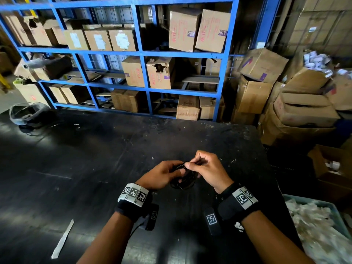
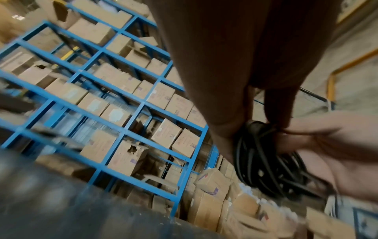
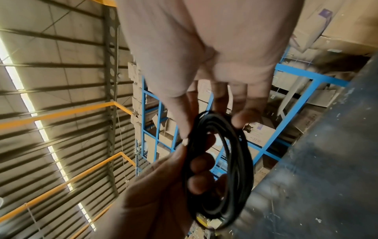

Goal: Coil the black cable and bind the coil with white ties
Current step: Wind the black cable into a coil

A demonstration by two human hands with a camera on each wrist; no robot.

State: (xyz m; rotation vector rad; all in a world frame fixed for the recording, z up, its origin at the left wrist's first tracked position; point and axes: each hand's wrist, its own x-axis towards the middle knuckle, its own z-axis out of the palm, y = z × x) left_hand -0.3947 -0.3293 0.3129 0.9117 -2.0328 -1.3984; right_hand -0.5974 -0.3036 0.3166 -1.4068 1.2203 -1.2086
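A small coil of black cable [image 1: 183,181] hangs between both hands just above the black table [image 1: 95,159]. My left hand [image 1: 163,175] grips one side of the coil, fingers curled through its loops [image 3: 216,161]. My right hand [image 1: 202,168] pinches the top of the coil with thumb and forefinger. In the left wrist view the coil [image 2: 266,161] hangs below my fingers while the other hand holds it from the right. No white tie shows plainly in any view.
A blue-grey bin [image 1: 312,202] of white pieces stands at the table's right front. A pale strip [image 1: 62,239] lies front left. Blue shelving [image 1: 141,52] with cardboard boxes rises behind the table; more boxes [image 1: 285,103] pile at the right.
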